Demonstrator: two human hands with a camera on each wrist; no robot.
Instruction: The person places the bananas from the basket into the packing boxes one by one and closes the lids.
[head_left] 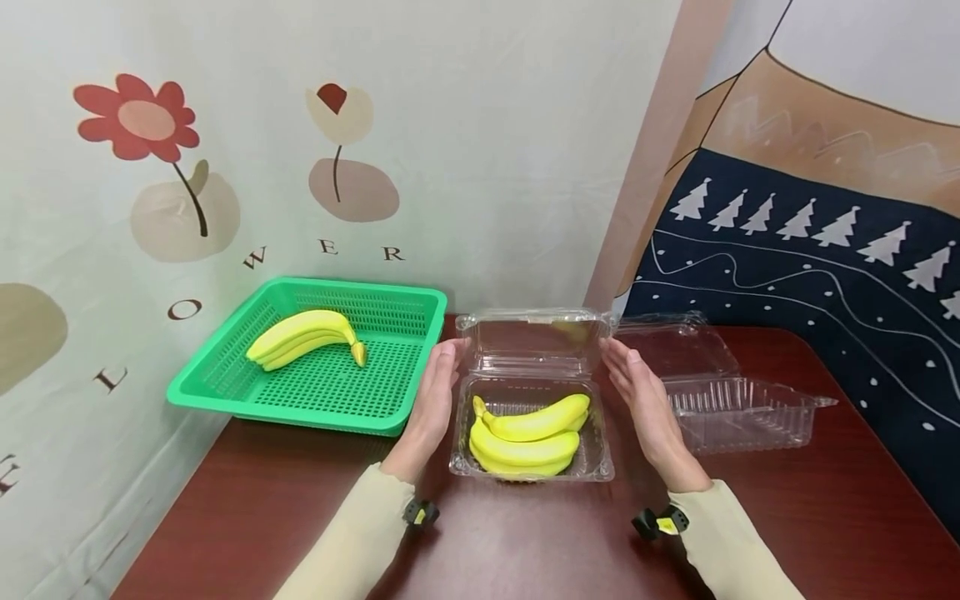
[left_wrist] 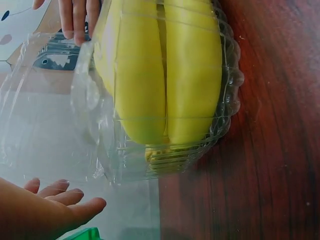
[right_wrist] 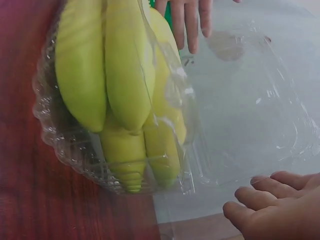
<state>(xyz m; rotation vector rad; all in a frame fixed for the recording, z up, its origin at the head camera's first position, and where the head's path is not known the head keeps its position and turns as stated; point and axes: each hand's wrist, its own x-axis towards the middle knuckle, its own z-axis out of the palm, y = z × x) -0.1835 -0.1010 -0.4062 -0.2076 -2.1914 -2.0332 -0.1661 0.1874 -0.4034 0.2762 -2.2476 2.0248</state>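
A clear plastic clamshell box [head_left: 459,462] lies on the table with its lid [head_left: 536,343] raised at the back. Inside the box are yellow bananas [head_left: 525,450], stacked in two bunches, seen through the wall in both wrist views. My left hand [head_left: 435,400] is held at the left side of the box, its straight fingers [left_wrist: 65,192] by the lid's edge. On the opposite side, my right hand [head_left: 648,404] mirrors it, fingers [right_wrist: 260,192] extended beside the lid. Neither hand grips anything.
A green basket [head_left: 431,350] with another bunch of bananas [head_left: 303,337] stands at the back left. To the right, a second clear box [head_left: 742,417] sits open behind my right hand. A printed curtain [head_left: 487,167] hangs behind the dark red table [head_left: 510,550].
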